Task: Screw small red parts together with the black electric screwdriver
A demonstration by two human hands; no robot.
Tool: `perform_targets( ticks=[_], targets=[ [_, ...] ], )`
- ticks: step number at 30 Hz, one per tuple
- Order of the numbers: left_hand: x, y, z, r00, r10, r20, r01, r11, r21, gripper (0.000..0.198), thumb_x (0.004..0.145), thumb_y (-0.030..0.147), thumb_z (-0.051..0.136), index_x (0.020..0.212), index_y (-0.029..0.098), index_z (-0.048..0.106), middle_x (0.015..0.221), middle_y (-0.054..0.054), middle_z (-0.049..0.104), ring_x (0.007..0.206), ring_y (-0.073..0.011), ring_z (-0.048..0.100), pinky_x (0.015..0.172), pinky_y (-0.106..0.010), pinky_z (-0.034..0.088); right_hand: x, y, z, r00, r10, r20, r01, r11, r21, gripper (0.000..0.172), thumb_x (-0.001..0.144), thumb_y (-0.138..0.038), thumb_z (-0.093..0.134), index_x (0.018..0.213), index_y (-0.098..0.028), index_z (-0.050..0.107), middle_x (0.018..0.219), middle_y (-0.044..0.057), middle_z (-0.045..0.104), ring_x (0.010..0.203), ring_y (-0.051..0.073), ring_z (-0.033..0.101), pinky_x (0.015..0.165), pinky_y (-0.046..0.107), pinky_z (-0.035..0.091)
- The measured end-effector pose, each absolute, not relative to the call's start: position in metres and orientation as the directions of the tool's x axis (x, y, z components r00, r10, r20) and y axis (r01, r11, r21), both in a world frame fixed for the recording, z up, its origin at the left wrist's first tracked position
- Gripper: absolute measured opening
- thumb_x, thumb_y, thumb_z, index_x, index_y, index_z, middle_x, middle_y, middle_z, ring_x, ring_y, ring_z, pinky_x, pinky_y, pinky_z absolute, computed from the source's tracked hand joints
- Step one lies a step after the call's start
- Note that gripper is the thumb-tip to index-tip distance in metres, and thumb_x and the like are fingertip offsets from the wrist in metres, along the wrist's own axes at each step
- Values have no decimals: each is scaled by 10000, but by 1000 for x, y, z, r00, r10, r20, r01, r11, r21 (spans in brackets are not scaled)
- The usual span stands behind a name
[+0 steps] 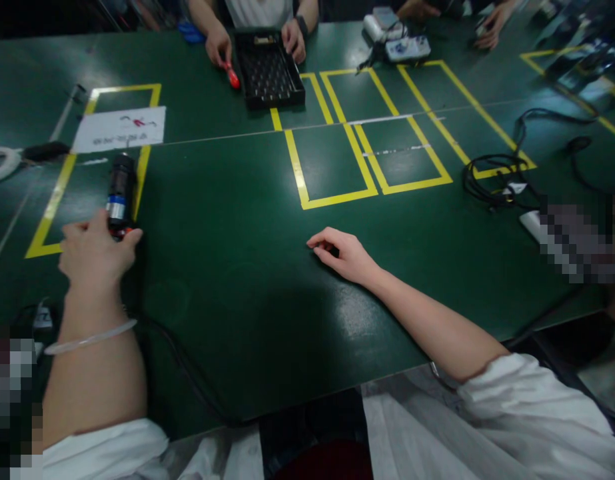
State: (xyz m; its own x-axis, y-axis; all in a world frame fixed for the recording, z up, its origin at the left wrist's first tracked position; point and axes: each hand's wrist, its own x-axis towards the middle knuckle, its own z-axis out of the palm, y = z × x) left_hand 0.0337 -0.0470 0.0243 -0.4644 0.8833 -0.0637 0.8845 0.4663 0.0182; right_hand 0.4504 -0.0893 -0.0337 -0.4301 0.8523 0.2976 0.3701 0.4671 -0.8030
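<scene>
At the left of the head view, my left hand (94,250) is at the rear end of a black electric screwdriver (121,187) with a blue and silver band. My thumb is on its right side and my fingers are on top and to the left; the palm side is hidden. The screwdriver points away from me over a yellow-taped rectangle (50,217). My right hand (344,253) rests on the green table (227,267), thumb and fingertips brought together. Whatever may be between those fingertips is too small to name.
Across the table a person's hands hold a red-handled tool (232,75) and a black tray (272,70). A white printed sheet (120,127) lies beyond the screwdriver. Coiled black cable (492,183) lies at right; another cable (182,357) crosses the near edge. White devices (407,48) stand at the back.
</scene>
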Motion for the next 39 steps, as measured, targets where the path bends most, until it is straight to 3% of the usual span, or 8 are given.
perform_targets(
  ticks=[5,8,12,16,20,24,30,39],
  targets=[
    [19,-49,13,-501,861,87,862,488,137,766,771,653,561,1422,255,495,1371,-131,462,1119,-354,515,955,-539,436,450,-90,-33,-431,853,293,373,464,-803,147,925,-166,552,1015,-175,668,962,55,680,822,152,635,759,287,505],
    [21,-47,7,-571,806,159,816,535,219,737,695,544,680,1335,212,526,1124,-95,547,986,-315,531,920,-531,428,450,-90,-32,-431,855,289,376,461,-804,146,927,-166,550,1010,-175,669,955,53,679,818,151,633,757,285,504],
    [25,-49,3,-610,751,253,790,550,271,354,783,451,613,1023,191,588,779,-11,411,845,-269,515,865,-492,437,450,-90,-31,-432,855,289,381,463,-800,144,924,-163,552,1005,-174,671,943,52,676,808,149,626,748,280,498],
    [31,-49,6,-512,773,374,852,404,332,229,842,338,580,1006,179,574,844,-29,498,985,-304,556,928,-515,434,450,-90,-32,-428,854,295,381,466,-798,143,924,-164,553,997,-172,675,931,52,676,803,147,625,744,275,493],
    [60,-39,15,-411,717,563,846,70,529,227,879,183,556,1096,118,563,1001,-61,620,906,-218,658,873,-430,528,449,-89,-32,-422,859,292,386,461,-799,138,923,-165,556,983,-178,679,931,49,687,797,146,629,737,271,490],
    [128,-43,26,-204,881,427,636,-212,742,248,929,251,548,1127,109,600,889,-34,635,775,-146,678,753,-312,573,449,-89,-32,-417,862,286,378,451,-809,135,925,-173,557,973,-176,683,935,48,705,810,149,641,745,270,493],
    [225,-73,32,313,945,-98,498,-76,864,342,936,361,525,1166,146,659,868,-50,660,713,-143,655,676,-281,552,450,-89,-33,-402,887,226,306,363,-880,138,917,-188,565,1019,-176,657,890,24,718,788,137,657,756,264,500],
    [260,-75,-9,509,850,-140,246,12,969,546,926,330,541,1427,135,447,787,1,570,670,-121,582,649,-255,501,448,-87,-37,-399,907,136,93,187,-978,236,928,-388,615,1027,-175,599,826,10,694,727,123,633,704,257,496]
  ],
)
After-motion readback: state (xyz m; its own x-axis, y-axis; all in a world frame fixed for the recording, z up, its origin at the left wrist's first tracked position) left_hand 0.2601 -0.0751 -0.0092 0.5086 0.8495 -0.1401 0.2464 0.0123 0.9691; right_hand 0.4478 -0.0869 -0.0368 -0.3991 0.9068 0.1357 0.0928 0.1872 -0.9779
